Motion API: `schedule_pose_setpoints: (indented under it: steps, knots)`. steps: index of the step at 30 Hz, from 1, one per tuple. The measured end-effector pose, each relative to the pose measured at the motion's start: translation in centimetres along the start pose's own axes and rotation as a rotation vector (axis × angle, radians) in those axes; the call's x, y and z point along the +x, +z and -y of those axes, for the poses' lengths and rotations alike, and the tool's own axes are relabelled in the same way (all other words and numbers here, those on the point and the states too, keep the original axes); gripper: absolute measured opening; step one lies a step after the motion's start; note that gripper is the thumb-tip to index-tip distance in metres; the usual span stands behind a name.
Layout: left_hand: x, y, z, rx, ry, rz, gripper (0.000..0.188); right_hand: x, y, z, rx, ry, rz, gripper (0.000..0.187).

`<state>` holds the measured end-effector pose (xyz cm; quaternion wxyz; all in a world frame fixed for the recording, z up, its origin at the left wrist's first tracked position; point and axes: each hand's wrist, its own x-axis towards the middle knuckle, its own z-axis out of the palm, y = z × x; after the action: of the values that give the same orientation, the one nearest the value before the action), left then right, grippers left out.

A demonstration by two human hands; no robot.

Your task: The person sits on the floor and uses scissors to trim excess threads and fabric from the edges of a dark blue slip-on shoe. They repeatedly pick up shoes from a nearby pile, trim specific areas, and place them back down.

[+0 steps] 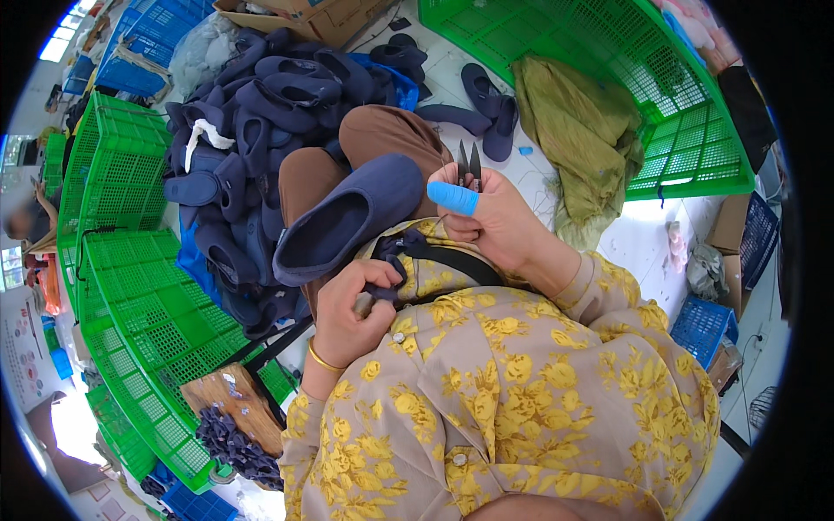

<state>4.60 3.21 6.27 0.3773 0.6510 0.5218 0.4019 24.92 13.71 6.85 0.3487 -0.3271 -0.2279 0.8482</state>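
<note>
In the head view, a navy slip-on shoe with a rounded toe and wide oval opening [369,204] lay across the person's lap, over the brown cloth trousers [391,130], its opening facing up and its toe toward the upper right. Neither hand visibly gripped it.

The left hand [352,308] was just beside the heel, its fingers curled closed around a dark navy scrap of limp fabric [398,273]. The right hand [495,217], its thumb wrapped in light-blue tape [453,198], was closed around small dark metal snips with pointed blades [470,161]; the blades stood upright and slightly apart, near the toe.

The shoe looked light, with a soft, matte upper that would probably give under the fingers rather than slip. The sole was mostly hidden, so its stiffness could not be told. The heel rim seemed the best place to pinch, with a palm under the toe for support. The scrap would likely fold and bunch, so a firm pinch near its edge seemed wise. The snips appeared stiff and sharp, best held low, behind the blades.
</note>
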Motion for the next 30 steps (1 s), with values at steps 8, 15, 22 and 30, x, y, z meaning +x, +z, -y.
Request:
schedule_pose_setpoints:
  steps: [8, 15, 22, 30]
  knots:
    - [-1.3, -0.1, 0.4, -0.137, -0.388, -0.017, 0.018, 0.0, -0.7, 0.3, -0.420, -0.105, -0.029, 0.011]
    - [-1.7, -0.5, 0.1, -0.015, -0.428, 0.005, 0.023, 0.1, -2.4, -0.9, -0.766, -0.097, -0.015, 0.011]
    - [-1.6, -0.4, 0.4, 0.103, -0.439, 0.057, 0.011, -0.7, -1.8, 2.3, -0.153, -0.153, 0.140, 0.015]
    - [-2.0, -0.4, 1.0, -0.199, -0.331, -0.161, 0.005, -1.4, 0.0, 1.8, -0.437, -0.175, 0.213, 0.013]
